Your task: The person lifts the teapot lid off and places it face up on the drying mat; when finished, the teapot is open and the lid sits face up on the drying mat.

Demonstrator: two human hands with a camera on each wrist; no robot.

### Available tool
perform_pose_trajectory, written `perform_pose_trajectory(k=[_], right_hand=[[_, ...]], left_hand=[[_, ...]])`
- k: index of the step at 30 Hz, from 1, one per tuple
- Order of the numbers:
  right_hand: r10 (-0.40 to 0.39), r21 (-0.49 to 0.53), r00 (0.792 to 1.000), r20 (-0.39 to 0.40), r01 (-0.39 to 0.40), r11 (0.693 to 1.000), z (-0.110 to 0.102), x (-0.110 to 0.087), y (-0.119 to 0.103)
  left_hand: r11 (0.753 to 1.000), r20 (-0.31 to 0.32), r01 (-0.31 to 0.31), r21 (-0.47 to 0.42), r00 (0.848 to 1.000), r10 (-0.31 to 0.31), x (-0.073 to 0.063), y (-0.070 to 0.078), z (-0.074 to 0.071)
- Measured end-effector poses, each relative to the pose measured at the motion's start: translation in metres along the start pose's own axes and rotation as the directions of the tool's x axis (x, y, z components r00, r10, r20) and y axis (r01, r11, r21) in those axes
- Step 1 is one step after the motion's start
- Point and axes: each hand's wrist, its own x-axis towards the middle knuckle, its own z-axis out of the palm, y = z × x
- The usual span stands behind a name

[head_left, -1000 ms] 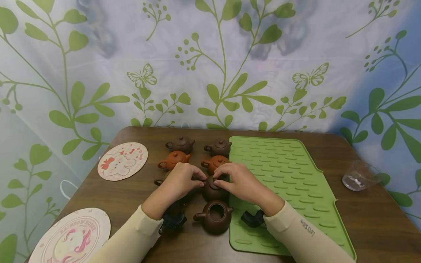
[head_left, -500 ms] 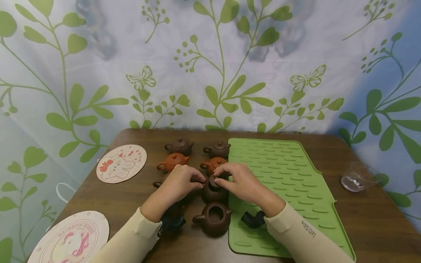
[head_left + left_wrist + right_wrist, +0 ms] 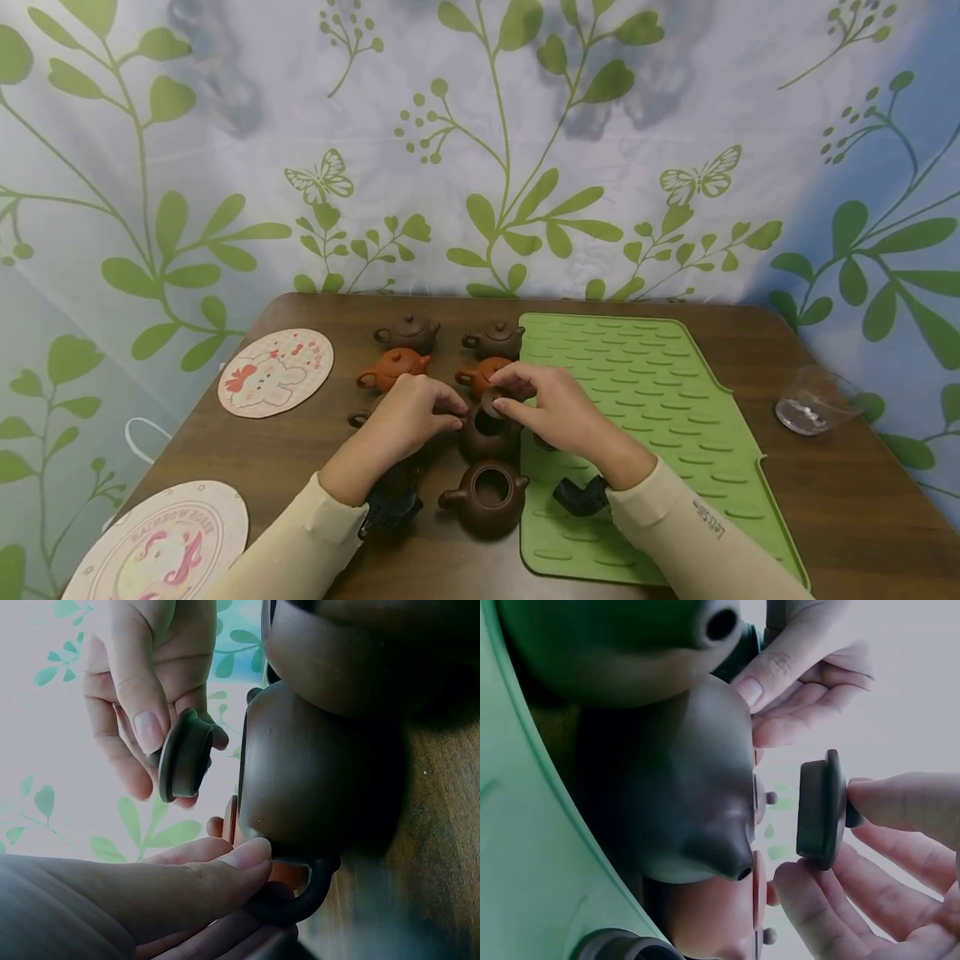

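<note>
A brown teapot with an uncovered mouth stands in the right-hand column of teapots. My left hand grips it at the handle side; in the left wrist view the thumb lies against the body just above the handle. Between thumb and fingers, my right hand pinches the teapot's lid by its knob. The lid is tilted on edge, raised and apart from the mouth. Nearer me sits a second lidless brown teapot. My left hand and wrist partly hide the left-hand column.
Behind stand orange teapots and dark brown teapots, lids on. A green mat lies to the right, with another dark lid on it. A clear cup is far right; two round picture mats lie left.
My right hand has lifted the lid from the middle teapot and shifted slightly up and right, uncovering the mouth. The left hand stays at the handle side.
</note>
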Motion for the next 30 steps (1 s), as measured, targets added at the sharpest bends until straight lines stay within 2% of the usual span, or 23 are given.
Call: perform_pose_trajectory(k=[7,14,21,24,30], right_hand=[[0.005,0.039,1.0,0.011,-0.005,0.999,-0.001,-0.001,0.0],[-0.04,0.063,0.999,0.023,0.039,0.997,-0.003,0.0,0.002],[-0.05,0.005,0.996,0.07,0.05,0.999,-0.006,-0.001,0.001],[-0.039,-0.003,0.995,0.094,0.04,0.999,-0.009,-0.002,-0.001],[0.006,0.082,0.996,0.09,-0.013,0.997,-0.018,-0.002,-0.003]], left_hand=[[1.0,0.003,0.001,0.004,1.0,-0.001,-0.001,0.0,0.001],[1.0,0.006,0.006,0.008,1.0,-0.006,0.0,-0.001,0.0],[1.0,0.022,0.02,0.011,1.0,-0.021,0.0,0.0,0.001],[1.0,0.018,0.015,0.013,1.0,-0.016,0.0,0.001,0.001],[1.0,0.014,0.008,0.012,1.0,-0.008,0.0,0.001,0.0]])
